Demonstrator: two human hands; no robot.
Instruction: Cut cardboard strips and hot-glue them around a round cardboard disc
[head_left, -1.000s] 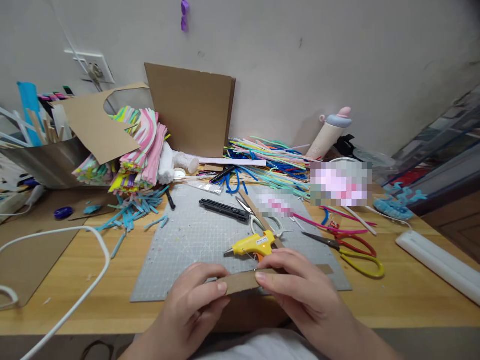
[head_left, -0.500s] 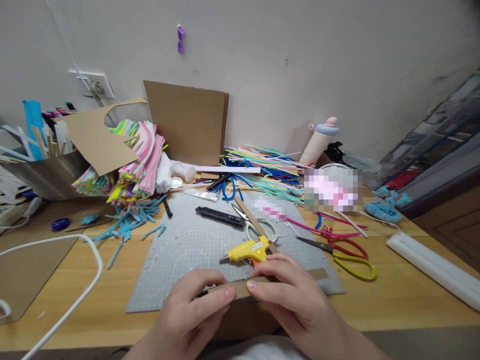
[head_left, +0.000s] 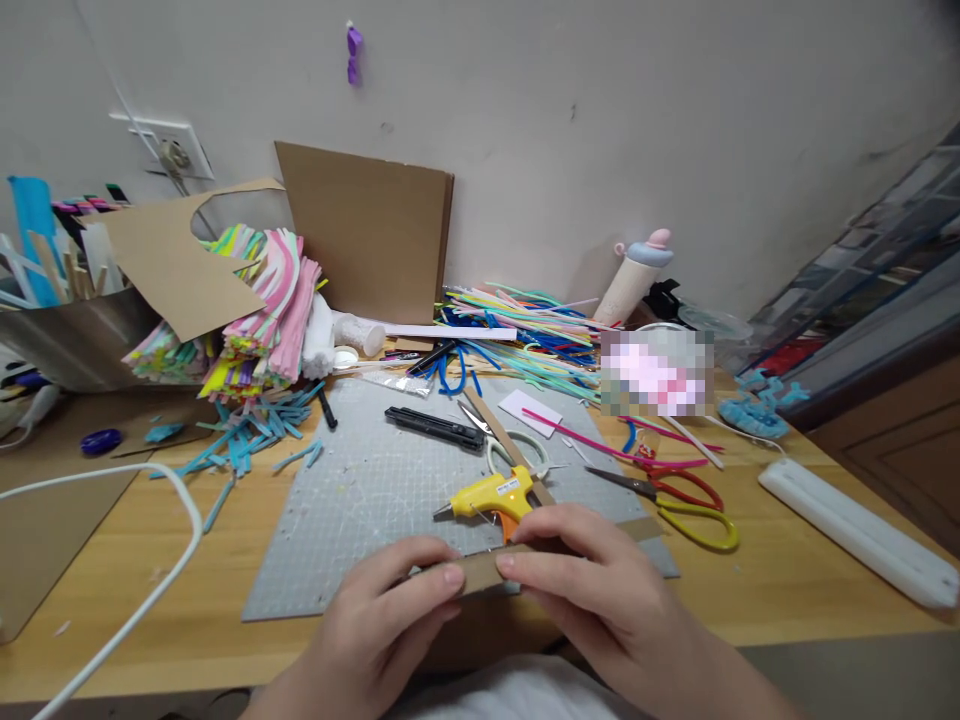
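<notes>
Both hands pinch a brown cardboard piece (head_left: pixel 480 572) at the front edge of the grey cutting mat (head_left: pixel 330 540). My left hand (head_left: pixel 397 605) grips its left part, thumb on the near face and fingers behind. My right hand (head_left: pixel 592 580) holds the right part the same way, its thumb a short gap from the left one. Much of the piece is hidden by the hands. Just beyond them lies a yellow hot glue gun (head_left: pixel 487 493), nozzle pointing left. Behind it are white-handled scissors (head_left: pixel 499 455), a cardboard strip (head_left: pixel 499 422) and a black utility knife (head_left: pixel 435 427).
Red-and-yellow-handled scissors (head_left: pixel 694 510) lie right of the mat. Pipe cleaners (head_left: pixel 525 340) are heaped along the wall, with bundles (head_left: pixel 262 320) at left. Cardboard sheets (head_left: pixel 367 235) lean upright. A white cable (head_left: pixel 191 520) loops over the left side; a white bar (head_left: pixel 855 530) lies far right.
The view has shifted slightly. Both hands keep their grip on the cardboard piece, with the thumbs a little farther apart. Nothing on the table has visibly moved.
</notes>
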